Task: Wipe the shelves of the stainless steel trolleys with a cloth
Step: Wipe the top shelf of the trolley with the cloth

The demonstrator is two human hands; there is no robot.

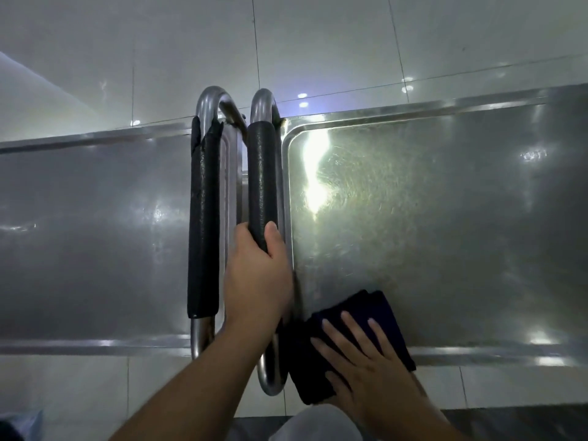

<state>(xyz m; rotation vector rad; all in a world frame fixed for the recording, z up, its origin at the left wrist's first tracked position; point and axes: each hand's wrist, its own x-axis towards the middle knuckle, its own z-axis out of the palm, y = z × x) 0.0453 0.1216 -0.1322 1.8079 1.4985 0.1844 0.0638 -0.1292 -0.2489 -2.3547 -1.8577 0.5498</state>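
Fingers (273,232) of the left hand (257,275) wrap tight around the black foam-covered steel handle (262,183) of the right trolley. Beside it, the right hand (366,361) lies flat, fingers spread apart, pressing a folded dark blue cloth (359,310) onto the near left corner of the shiny scratched steel shelf (445,218). Another grey steel trolley shelf (95,233) sits to the left. Pale glossy floor tiles (159,58) lie beyond.
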